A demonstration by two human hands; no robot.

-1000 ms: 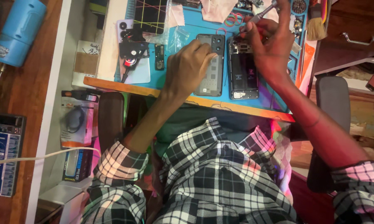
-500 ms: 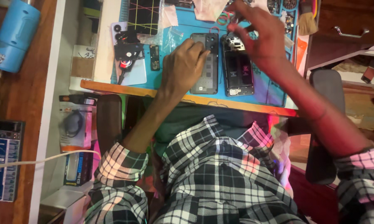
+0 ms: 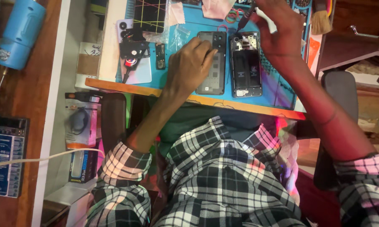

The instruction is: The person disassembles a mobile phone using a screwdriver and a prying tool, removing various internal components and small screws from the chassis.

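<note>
Your left hand (image 3: pixel 190 67) lies curled, knuckles up, on the grey back cover (image 3: pixel 211 63), pinning it to the blue mat (image 3: pixel 277 90). Just beside it, to the right, lies the opened phone (image 3: pixel 245 64), its insides showing. Your right hand (image 3: pixel 279 31) pinches a screwdriver (image 3: pixel 245 16), tip at the phone's top end.

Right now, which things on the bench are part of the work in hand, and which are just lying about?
In use:
opened phone
grey back cover under the left hand
dark tool in the right hand
blue mat

Lying about:
brush
blue cylinder
white phone
rubber bands
</note>
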